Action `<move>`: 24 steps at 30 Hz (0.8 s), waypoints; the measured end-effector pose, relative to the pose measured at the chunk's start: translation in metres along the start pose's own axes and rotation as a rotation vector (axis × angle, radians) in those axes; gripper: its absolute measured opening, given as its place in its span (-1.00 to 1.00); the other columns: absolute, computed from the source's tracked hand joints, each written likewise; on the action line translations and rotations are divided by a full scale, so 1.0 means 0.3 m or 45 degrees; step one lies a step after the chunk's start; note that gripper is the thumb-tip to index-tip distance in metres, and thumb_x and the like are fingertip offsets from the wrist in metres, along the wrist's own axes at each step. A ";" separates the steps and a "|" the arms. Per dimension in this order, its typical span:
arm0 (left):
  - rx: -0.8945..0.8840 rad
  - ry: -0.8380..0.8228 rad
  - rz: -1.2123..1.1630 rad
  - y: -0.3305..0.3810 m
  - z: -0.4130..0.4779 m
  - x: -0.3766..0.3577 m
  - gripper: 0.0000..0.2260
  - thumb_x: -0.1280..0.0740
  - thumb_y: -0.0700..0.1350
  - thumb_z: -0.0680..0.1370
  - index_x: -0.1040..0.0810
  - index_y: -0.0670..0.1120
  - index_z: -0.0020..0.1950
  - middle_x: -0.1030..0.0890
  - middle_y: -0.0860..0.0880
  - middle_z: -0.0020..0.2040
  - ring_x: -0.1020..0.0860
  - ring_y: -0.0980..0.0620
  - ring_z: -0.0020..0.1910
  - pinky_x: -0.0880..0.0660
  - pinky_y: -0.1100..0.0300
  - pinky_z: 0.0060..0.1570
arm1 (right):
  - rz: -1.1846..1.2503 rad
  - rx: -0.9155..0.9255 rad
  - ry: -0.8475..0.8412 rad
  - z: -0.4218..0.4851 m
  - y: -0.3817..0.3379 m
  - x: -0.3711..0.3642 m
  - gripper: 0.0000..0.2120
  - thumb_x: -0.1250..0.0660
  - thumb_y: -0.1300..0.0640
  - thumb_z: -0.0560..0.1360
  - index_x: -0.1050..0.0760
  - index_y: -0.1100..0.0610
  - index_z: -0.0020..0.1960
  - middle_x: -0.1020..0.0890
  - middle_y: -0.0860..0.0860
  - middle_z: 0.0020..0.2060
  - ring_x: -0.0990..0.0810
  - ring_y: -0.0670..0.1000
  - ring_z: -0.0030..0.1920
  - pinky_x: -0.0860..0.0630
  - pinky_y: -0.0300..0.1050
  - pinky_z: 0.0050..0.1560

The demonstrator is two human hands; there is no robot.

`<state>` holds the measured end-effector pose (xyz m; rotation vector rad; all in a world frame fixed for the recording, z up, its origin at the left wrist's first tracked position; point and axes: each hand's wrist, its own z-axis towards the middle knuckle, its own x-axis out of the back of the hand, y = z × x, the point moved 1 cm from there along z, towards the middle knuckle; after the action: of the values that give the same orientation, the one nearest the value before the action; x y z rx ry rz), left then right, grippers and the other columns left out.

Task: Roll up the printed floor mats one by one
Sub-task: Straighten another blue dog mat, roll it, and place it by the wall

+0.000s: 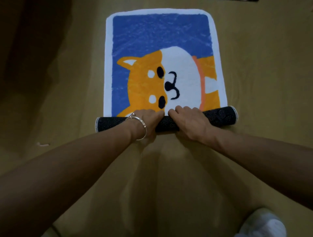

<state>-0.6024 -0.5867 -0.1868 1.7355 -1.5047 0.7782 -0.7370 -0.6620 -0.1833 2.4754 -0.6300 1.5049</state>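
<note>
A floor mat [159, 37] with a blue field, a white border and an orange-and-white dog lies flat on the tan floor. Its near end is wound into a tight roll [220, 116] that shows the dark dotted backing. My left hand [145, 120], with a silver bangle on the wrist, curls over the middle of the roll. My right hand [188, 120] grips the roll right beside it, fingertips on the far side where roll meets flat mat. The two hands almost touch.
Tan floor [262, 67] surrounds the mat on all sides. A white-socked foot [264, 225] shows at the bottom right. A small pale scrap [43, 144] lies on the floor at the left. A dark edge [247, 0] peeks in at the top right.
</note>
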 end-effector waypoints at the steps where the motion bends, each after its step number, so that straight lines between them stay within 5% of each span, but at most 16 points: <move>1: -0.001 -0.005 -0.006 0.000 0.001 0.006 -0.60 -0.42 -0.07 0.41 -0.33 -0.05 0.15 -0.46 -0.02 -0.15 -0.49 -0.06 -0.21 -0.38 0.12 -0.33 | -0.043 -0.007 0.061 -0.010 -0.007 -0.008 -0.74 -0.21 0.20 0.53 -0.26 0.11 0.19 -0.40 0.06 -0.03 -0.28 0.04 -0.17 -0.24 -0.03 -0.18; 5: 0.026 0.105 0.094 0.017 -0.021 -0.017 -0.49 -0.40 -0.03 0.44 -0.24 -0.04 0.29 -0.46 -0.07 0.01 -0.50 -0.09 -0.08 -0.32 0.10 -0.33 | 0.019 0.049 -0.080 0.013 0.011 0.016 -0.74 -0.26 0.18 0.50 -0.26 0.11 0.13 -0.39 0.06 -0.09 -0.33 0.04 -0.19 -0.26 -0.04 -0.20; 10: 0.121 0.087 -0.002 0.016 -0.023 -0.027 -0.59 -0.37 -0.01 0.46 -0.30 -0.04 0.22 -0.51 -0.06 -0.05 -0.50 -0.09 -0.18 -0.35 0.11 -0.34 | 0.123 0.090 -0.425 0.075 0.025 0.054 -0.56 -0.45 0.06 0.35 -0.23 0.01 0.03 -0.46 -0.01 -0.12 -0.48 0.05 -0.14 -0.40 -0.09 -0.19; 17: 0.029 -0.152 -0.201 -0.006 0.012 0.017 -0.61 -0.47 0.01 0.35 -0.46 0.03 0.12 -0.56 0.02 -0.13 -0.55 -0.01 -0.18 -0.54 0.11 -0.22 | 0.034 0.038 -0.093 0.028 0.016 0.007 -0.58 -0.41 0.04 0.38 -0.28 0.09 0.11 -0.33 0.00 -0.13 -0.34 0.02 -0.15 -0.28 -0.07 -0.23; 21: -0.042 0.080 0.027 0.005 -0.014 0.010 -0.48 -0.43 0.02 0.40 -0.29 -0.02 0.27 -0.48 -0.03 0.03 -0.51 -0.05 -0.06 -0.36 0.12 -0.34 | 0.269 -0.013 -0.208 0.045 0.030 0.020 -0.57 -0.44 0.04 0.34 -0.33 0.04 0.12 -0.48 -0.01 -0.13 -0.51 0.03 -0.17 -0.54 -0.02 -0.15; 24: -0.050 0.090 0.063 0.009 -0.018 0.010 -0.52 -0.41 0.00 0.43 -0.26 -0.04 0.24 -0.50 -0.05 0.02 -0.50 -0.05 -0.13 -0.35 0.12 -0.35 | 0.342 -0.030 -0.227 0.049 0.034 0.026 -0.56 -0.44 0.04 0.32 -0.36 0.04 0.13 -0.52 -0.01 -0.12 -0.52 0.02 -0.16 -0.55 -0.03 -0.12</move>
<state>-0.6045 -0.5842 -0.1811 1.6309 -1.5100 0.8215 -0.7265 -0.6784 -0.1841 2.6101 -1.0415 1.3566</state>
